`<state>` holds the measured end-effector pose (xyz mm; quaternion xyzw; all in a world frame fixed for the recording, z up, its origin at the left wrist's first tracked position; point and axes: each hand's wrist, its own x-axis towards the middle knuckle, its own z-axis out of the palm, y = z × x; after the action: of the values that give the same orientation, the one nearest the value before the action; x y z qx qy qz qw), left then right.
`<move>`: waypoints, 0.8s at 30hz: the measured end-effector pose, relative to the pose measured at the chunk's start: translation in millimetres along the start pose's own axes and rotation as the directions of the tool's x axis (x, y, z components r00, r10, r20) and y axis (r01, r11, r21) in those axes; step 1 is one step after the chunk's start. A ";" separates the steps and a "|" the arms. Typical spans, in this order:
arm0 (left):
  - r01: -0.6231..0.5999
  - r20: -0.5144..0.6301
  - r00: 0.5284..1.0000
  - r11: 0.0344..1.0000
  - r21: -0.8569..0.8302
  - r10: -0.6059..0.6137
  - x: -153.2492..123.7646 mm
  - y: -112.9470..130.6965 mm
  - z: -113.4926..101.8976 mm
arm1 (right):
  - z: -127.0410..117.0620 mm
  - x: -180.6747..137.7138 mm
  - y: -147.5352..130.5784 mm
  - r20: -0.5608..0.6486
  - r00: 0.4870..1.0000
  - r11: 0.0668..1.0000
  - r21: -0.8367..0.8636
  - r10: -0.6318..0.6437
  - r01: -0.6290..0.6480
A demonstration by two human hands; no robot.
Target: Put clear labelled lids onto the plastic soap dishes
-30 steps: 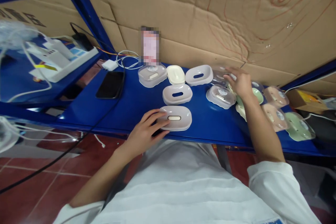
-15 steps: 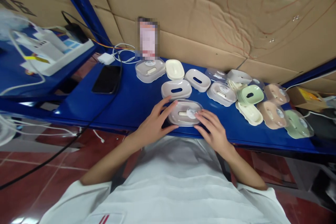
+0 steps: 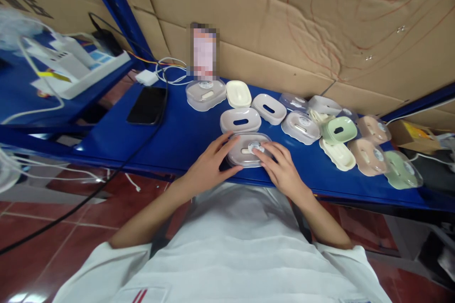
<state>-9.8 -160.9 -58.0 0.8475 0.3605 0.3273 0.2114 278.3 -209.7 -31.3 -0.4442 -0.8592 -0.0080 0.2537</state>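
A grey soap box [image 3: 239, 157] with a clear lid lies at the front edge of the blue table. A round white sticker [image 3: 255, 147] is on its lid. My left hand [image 3: 215, 158] curves round the box's left end, fingers at the back and thumb at the front. My right hand [image 3: 282, 168] rests on the right part of the lid, fingers apart, one fingertip on the sticker. Directly behind is an open grey soap tray [image 3: 227, 123] with a dark slot. A second grey tray [image 3: 258, 109] and a cream tray [image 3: 239, 93] stand farther back.
A lidded grey box [image 3: 202, 99] stands by a propped, blurred-out phone [image 3: 204, 54]. A black phone [image 3: 146, 106] lies at left, crossed by a black cable. Grey, green, cream and pinkish soap boxes [image 3: 369, 156] crowd the right. Cardboard [image 3: 256, 19] walls the back.
My right hand has moved left and inward over the lid, bringing a fingertip onto the sticker. My left hand keeps its place at the box's left end.
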 end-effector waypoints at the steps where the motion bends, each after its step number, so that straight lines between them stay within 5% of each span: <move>1: 0.001 0.002 1.000 1.000 -0.001 -0.001 -0.1 -0.4 -0.3 | 0.9 0.8 0.5 0.006 1.000 1.000 0.006 0.006 -0.006; 24: 0.006 0.041 0.999 0.999 -0.054 -0.004 1.1 -5.7 -1.8 | 5.8 -3.0 0.5 0.006 1.000 0.999 -0.044 -0.031 0.031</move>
<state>-13.2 -156.1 -59.7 0.8471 0.3492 0.3188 0.2425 277.7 -210.3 -37.8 -0.4365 -0.8663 -0.0299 0.2412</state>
